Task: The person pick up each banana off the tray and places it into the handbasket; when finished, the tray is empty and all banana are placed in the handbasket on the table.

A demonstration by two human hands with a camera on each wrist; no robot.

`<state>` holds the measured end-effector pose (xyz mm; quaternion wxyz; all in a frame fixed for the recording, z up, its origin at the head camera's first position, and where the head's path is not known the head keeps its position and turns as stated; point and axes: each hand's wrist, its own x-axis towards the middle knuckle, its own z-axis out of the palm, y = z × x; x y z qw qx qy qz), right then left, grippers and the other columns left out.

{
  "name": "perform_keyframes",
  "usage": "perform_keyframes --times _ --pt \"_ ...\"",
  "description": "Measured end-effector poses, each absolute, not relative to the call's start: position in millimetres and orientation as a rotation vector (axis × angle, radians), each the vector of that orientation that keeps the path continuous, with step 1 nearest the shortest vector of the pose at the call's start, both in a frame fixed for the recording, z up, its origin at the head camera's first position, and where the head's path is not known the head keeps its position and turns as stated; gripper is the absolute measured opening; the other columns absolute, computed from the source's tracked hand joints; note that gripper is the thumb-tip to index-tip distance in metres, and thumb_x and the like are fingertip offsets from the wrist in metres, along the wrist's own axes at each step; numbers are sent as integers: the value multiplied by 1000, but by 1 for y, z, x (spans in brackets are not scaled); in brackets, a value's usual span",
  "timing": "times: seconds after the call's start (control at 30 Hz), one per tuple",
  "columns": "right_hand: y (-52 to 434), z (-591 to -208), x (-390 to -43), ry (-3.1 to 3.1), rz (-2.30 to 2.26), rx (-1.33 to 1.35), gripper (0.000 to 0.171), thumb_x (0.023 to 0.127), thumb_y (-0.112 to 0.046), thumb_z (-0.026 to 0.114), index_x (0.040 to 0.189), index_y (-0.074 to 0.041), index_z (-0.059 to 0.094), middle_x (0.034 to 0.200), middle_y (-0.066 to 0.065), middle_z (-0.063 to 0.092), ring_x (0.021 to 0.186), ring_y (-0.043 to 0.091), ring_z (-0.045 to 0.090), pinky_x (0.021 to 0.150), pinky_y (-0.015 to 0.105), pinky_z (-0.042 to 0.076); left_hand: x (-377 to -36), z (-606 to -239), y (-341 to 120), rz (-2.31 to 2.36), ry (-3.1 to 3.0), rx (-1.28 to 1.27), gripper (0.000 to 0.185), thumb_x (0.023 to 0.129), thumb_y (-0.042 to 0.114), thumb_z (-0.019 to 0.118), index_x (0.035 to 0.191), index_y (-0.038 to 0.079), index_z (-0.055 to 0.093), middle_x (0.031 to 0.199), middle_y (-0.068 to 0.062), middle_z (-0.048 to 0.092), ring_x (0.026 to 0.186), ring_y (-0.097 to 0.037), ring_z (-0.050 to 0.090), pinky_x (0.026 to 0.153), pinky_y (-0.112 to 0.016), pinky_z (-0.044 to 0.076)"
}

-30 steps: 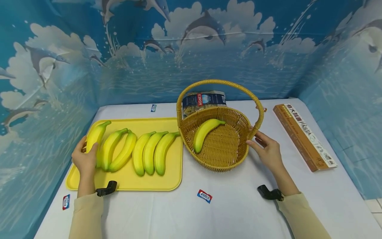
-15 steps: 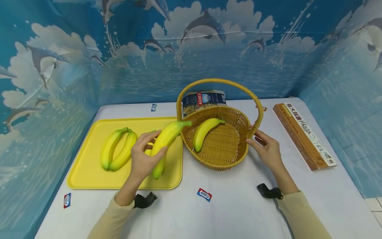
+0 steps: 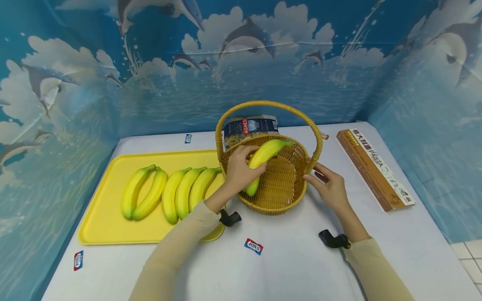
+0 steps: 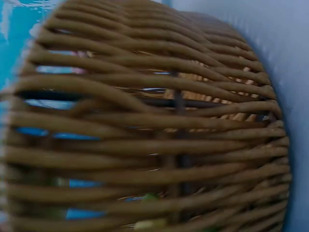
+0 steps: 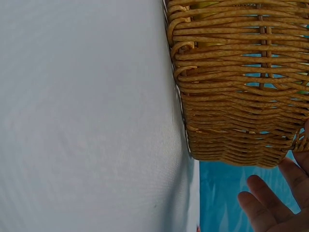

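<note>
My left hand (image 3: 241, 169) holds a yellow banana (image 3: 269, 151) inside the wicker basket (image 3: 280, 184), thumb on the near side and fingers behind. Another banana in the basket is mostly hidden beneath it. The right hand (image 3: 331, 188) grips the basket's right rim at the foot of the handle, and in the right wrist view its fingers (image 5: 263, 200) spread by the woven wall. Basket weave fills the left wrist view, where the left hand is out of sight. Several more bananas (image 3: 182, 194) lie on the yellow tray (image 3: 98, 228), left of the basket.
Behind the basket stands a pasta bag (image 3: 251, 126). A long pasta box (image 3: 374, 167) lies to the right. Small wrapped sweets are scattered about, one red-and-blue sweet (image 3: 254, 246) in front of the basket. A dolphin-print curtain (image 3: 248, 83) surrounds the table.
My left hand has picked a banana from the tray's left end and carried it rightward into the basket. The right hand keeps its grip on the rim. The head view has shifted slightly.
</note>
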<state>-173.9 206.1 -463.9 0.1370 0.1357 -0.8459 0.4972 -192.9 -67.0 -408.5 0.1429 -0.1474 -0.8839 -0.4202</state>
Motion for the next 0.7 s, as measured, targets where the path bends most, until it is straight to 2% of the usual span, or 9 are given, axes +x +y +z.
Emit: perform_keyframes --times 0.13,0.3,0.37,0.43,0.57,0.63,0.7 --pt "205 -462 -175 -2454 1437 394 51 88 -12 72 135 -1 58 133 17 61 120 -11 48 97 42 48 -208 -419 -58 -1136 -2665 -372 47 81 31 74 123 11 66 109 -7 66 91 -21 59 76 -34 48" --pt "205 -459 -175 -2461 1441 387 51 88 -13 72 135 -2 58 133 18 61 118 -15 46 97 43 48 -218 -426 -53 -1065 -2826 -290 48 84 34 75 125 13 64 110 -7 64 92 -22 60 77 -37 48" --pt "205 -458 -175 -2462 1443 380 51 88 -13 72 136 -3 58 133 18 61 120 -12 47 97 43 48 -220 -427 -52 -1036 -2886 -262 48 84 35 75 125 13 64 112 -7 64 95 -22 59 78 -37 48" --pt "205 -458 -175 -2467 1440 369 51 89 -13 72 136 -3 57 133 19 60 123 -2 51 97 44 48 -221 -428 -50 -1002 -2943 -233 49 84 37 75 126 13 63 113 -7 64 95 -22 59 77 -36 48" --pt "206 -458 -173 -2483 1444 350 52 89 -13 72 137 -2 56 134 20 59 127 29 55 97 46 48 -220 -432 -47 -929 -3031 -165 51 84 40 75 125 13 63 115 -7 63 95 -22 60 75 -36 50" --pt "206 -459 -172 -2495 1445 342 52 89 -13 72 137 -2 56 134 21 59 126 37 54 97 46 48 -219 -434 -46 -898 -3052 -125 50 84 41 75 124 13 64 116 -7 62 96 -22 60 76 -36 50" --pt "205 -460 -171 -2505 1439 335 52 89 -15 72 137 -2 56 135 20 59 126 39 53 98 46 48 -217 -435 -45 -864 -3065 -88 49 84 42 75 122 14 64 114 -6 62 96 -22 61 75 -37 51"
